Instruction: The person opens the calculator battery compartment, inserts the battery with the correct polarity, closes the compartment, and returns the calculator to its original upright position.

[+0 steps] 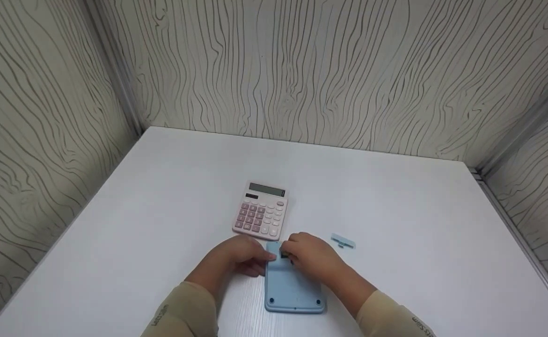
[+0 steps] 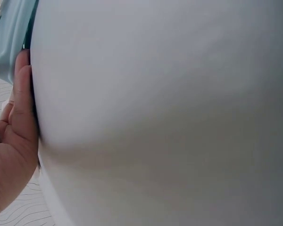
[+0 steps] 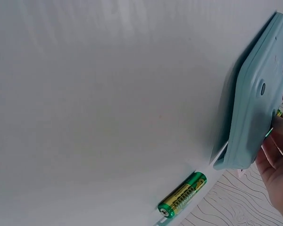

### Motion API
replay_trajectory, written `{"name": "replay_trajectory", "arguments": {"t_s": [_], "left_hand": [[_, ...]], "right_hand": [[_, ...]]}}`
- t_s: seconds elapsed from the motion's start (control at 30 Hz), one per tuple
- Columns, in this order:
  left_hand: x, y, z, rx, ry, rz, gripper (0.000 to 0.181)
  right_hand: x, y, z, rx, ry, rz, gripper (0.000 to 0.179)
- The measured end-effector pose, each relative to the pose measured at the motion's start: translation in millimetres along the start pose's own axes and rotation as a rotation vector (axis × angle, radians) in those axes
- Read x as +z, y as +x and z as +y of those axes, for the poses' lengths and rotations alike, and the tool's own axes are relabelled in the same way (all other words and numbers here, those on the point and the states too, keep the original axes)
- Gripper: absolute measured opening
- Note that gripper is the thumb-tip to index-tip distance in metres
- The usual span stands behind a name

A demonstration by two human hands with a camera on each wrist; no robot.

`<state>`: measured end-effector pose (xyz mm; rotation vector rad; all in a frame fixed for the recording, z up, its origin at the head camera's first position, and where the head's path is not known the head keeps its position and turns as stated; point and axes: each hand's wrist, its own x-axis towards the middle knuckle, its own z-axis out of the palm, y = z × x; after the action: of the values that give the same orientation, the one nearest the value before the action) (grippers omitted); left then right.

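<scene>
A light blue calculator (image 1: 295, 288) lies back side up at the front of the white table. My left hand (image 1: 248, 255) grips its left edge, thumb on top; in the left wrist view its fingers (image 2: 22, 89) reach the underside edge. Over the far end, at the battery slot, my right hand (image 1: 313, 255) pinches a battery (image 3: 279, 113), mostly hidden by the fingers. Another battery, green and gold (image 3: 182, 194), lies loose on the table in the right wrist view. A light blue battery cover (image 1: 346, 241) rests right of my right hand.
A pink calculator (image 1: 259, 210) lies face up just beyond the blue one. The white table (image 1: 161, 196) ends at a wood-grain patterned wall (image 1: 297, 70) behind, with similar panels on both sides.
</scene>
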<state>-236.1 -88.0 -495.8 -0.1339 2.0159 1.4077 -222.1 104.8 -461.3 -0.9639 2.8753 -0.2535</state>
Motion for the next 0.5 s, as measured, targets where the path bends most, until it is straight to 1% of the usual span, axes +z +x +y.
{"name": "replay_trajectory", "arguments": {"t_s": [0.17,0.37,0.5], "left_hand": [[-0.1,0.1,0.0,0.001,-0.007,-0.001,0.026],[0.1,-0.5,0.6,0.001,-0.001,0.000,0.026],[0.1,-1.6,1.8,-0.006,0.021,0.004,0.025]], "right_hand": [[-0.3,-0.8,0.4,-0.008,0.002,0.011,0.015],[-1.6,-1.2,0.5,-0.007,0.004,-0.016,0.015],[-1.3,-0.8,0.8,-0.009,-0.006,-0.027,0.017]]}}
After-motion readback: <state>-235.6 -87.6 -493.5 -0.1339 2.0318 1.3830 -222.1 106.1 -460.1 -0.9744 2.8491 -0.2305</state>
